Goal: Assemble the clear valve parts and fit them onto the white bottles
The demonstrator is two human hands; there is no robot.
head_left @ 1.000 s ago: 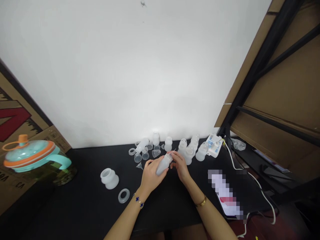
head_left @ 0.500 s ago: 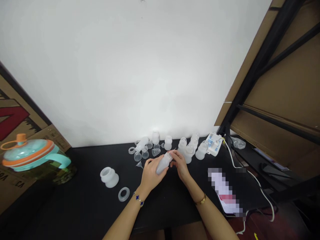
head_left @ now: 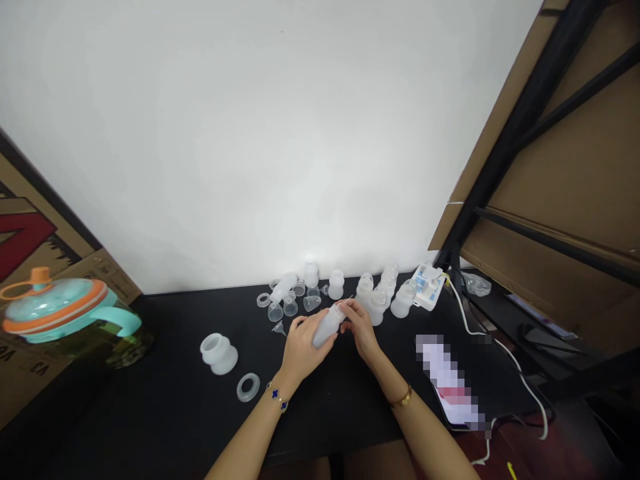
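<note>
My left hand (head_left: 301, 349) is wrapped round a small translucent white bottle (head_left: 327, 327), held tilted above the black table (head_left: 165, 407). My right hand (head_left: 361, 329) pinches at the bottle's neck with its fingertips, and what sits between them is too small to name. Just beyond the hands stand several more white bottles (head_left: 380, 295) in a row by the wall, with small clear caps and funnels (head_left: 290, 303) to their left.
A wider white bottle (head_left: 219, 353) and a loose ring (head_left: 248, 387) lie at the left. Further left stands a large jug with a teal and orange lid (head_left: 65, 310). A phone (head_left: 450, 387), a white power strip (head_left: 428, 288) with a cable and a black shelf frame are at the right.
</note>
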